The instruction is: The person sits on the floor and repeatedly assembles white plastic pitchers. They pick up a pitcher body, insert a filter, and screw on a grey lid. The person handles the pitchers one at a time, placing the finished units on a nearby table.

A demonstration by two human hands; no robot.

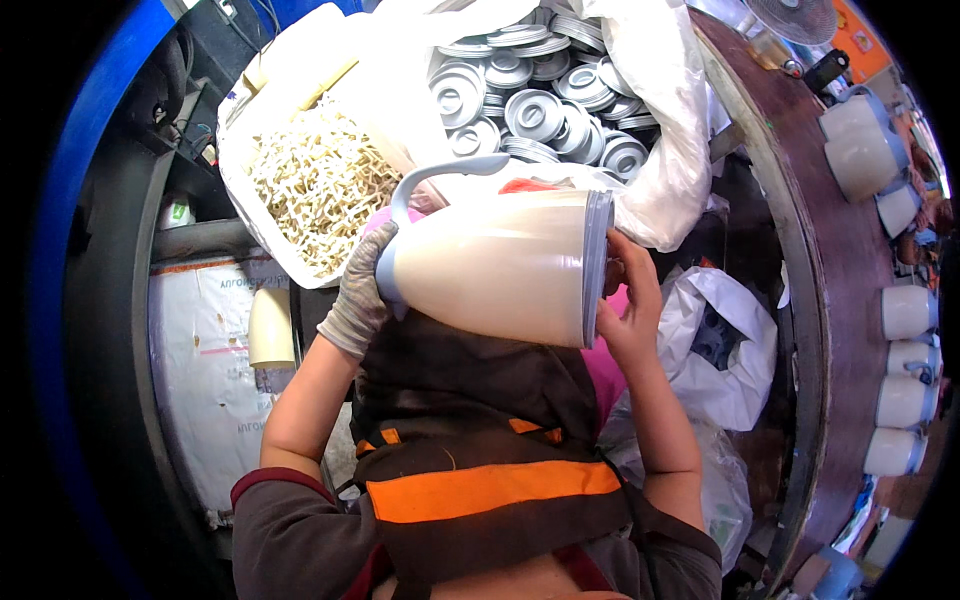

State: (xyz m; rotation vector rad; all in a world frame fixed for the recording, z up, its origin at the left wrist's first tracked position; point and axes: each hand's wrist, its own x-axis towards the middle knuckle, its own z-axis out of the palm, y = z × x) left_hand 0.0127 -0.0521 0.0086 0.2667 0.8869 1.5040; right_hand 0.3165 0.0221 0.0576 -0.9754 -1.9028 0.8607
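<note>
A cream plastic jug [490, 268] with a grey-blue curved handle [440, 170] is held sideways in front of my chest. My left hand [363, 290], in a pale striped glove, is closed around its narrower grey-blue end, beside the root of the handle. At the wide end, a grey-blue ring [597, 270] runs round the jug. My bare right hand [632, 298] grips that end, thumb toward the near side and fingers partly hidden behind the ring. The jug's opening cannot be made out from here.
Beyond the jug, a white sack [660, 200] holds many grey round lids [535, 115]. Left of it, another sack holds small cream plastic pieces [320, 185]. A smaller white bag [745, 350] sits at right. Several similar jugs [900, 400] line the dark red table [850, 300].
</note>
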